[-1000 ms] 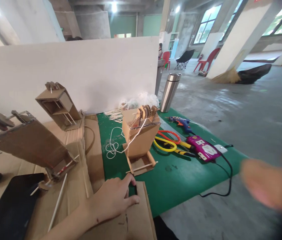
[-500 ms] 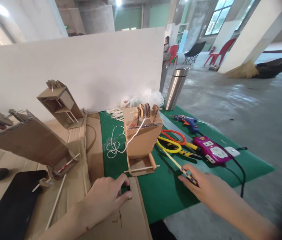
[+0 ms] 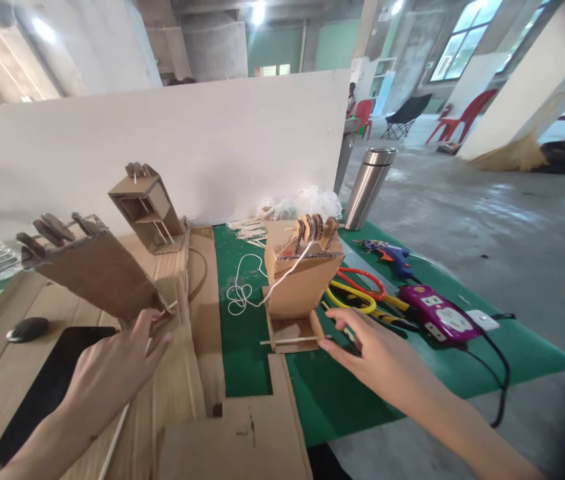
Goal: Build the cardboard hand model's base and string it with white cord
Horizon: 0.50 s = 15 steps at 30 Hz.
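Three cardboard models are seen on a worktable. The left hand [image 3: 112, 363], fingers loosely spread and holding nothing, is laid at the foot of the slanted model [image 3: 95, 270]. The right hand [image 3: 377, 353], open-fingered, is stretched toward the base of the middle model [image 3: 299, 283], whose string [image 3: 245, 290] lies loose, seemingly unfinished.

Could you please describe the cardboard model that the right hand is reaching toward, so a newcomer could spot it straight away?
Start at the green mat on the table's right half. Near its left edge stands a tan cardboard tower, the only model on the mat; the right hand is beside its base. Unlike the two cardboard models on the brown sheets to the left, it has a white string trailing from its top wheels.
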Each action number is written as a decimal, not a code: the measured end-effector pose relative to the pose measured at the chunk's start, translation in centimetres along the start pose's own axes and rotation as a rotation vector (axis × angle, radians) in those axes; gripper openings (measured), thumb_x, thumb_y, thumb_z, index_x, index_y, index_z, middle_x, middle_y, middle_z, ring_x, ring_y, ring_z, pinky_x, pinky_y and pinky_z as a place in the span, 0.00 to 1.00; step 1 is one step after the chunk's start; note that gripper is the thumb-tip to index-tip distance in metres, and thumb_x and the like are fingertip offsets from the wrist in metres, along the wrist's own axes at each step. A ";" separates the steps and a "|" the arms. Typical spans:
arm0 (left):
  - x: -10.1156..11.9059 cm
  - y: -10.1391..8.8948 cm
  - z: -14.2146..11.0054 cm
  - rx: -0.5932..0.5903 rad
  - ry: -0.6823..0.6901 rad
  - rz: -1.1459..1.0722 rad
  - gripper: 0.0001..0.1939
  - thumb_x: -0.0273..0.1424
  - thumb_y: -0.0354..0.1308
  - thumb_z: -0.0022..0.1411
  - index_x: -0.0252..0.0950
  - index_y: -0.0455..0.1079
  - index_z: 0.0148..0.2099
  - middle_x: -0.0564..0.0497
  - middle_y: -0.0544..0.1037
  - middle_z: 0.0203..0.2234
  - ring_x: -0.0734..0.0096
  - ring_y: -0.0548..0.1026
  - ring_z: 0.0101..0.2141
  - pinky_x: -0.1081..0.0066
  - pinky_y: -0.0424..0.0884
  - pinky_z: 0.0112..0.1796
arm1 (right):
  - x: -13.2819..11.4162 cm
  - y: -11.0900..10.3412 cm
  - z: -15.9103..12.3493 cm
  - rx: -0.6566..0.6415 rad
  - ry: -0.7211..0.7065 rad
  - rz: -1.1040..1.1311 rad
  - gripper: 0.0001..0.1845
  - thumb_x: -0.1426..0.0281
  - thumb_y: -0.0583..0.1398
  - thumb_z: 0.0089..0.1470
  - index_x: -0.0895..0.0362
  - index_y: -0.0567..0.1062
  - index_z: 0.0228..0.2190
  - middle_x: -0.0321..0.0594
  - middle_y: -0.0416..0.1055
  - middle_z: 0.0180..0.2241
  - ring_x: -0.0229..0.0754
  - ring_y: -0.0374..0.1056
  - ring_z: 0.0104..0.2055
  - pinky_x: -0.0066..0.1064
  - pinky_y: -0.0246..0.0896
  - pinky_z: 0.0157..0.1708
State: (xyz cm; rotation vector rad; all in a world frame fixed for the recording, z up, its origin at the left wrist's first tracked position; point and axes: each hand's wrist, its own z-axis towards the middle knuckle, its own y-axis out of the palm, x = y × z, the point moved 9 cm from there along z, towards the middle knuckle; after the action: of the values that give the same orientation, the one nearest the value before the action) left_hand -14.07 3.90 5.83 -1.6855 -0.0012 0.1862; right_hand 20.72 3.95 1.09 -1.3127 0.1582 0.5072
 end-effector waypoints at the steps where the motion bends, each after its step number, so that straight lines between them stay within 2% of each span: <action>1: -0.8 -0.1 0.0 0.000 -0.013 0.043 0.22 0.44 0.36 0.65 0.37 0.59 0.51 0.43 0.77 0.24 0.48 0.77 0.29 0.62 0.65 0.29 | -0.7 0.2 0.3 -0.012 -0.036 0.006 0.17 0.58 0.57 0.54 0.51 0.67 0.45 0.40 0.73 0.38 0.43 0.73 0.32 0.29 0.65 0.26; 5: -2.3 -0.2 -0.3 -0.022 -0.011 0.076 0.21 0.42 0.33 0.66 0.39 0.60 0.50 0.42 0.79 0.29 0.46 0.78 0.31 0.62 0.65 0.28 | -2.6 1.0 0.8 -0.026 -0.148 -0.020 0.16 0.62 0.57 0.55 0.51 0.67 0.46 0.43 0.71 0.42 0.46 0.73 0.39 0.32 0.67 0.31; 10: -2.9 -0.5 -0.5 -0.034 -0.047 0.070 0.20 0.40 0.35 0.66 0.40 0.62 0.50 0.44 0.80 0.34 0.48 0.78 0.36 0.63 0.65 0.32 | -3.0 1.7 0.9 -0.015 -0.199 -0.030 0.10 0.65 0.54 0.57 0.52 0.70 0.41 0.41 0.72 0.37 0.44 0.72 0.35 0.31 0.67 0.29; 15: -3.6 -0.9 -0.2 0.014 -0.046 0.041 0.21 0.39 0.36 0.66 0.43 0.68 0.49 0.48 0.78 0.45 0.49 0.75 0.44 0.62 0.66 0.36 | -3.1 2.1 1.0 -0.009 -0.204 -0.012 0.07 0.67 0.53 0.58 0.53 0.71 0.37 0.42 0.71 0.37 0.43 0.71 0.36 0.31 0.67 0.30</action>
State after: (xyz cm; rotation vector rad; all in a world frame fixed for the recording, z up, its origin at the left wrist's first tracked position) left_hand -17.46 3.42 7.21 -1.6676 -0.0004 0.2552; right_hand 16.89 4.45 0.72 -1.2610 -0.0216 0.6285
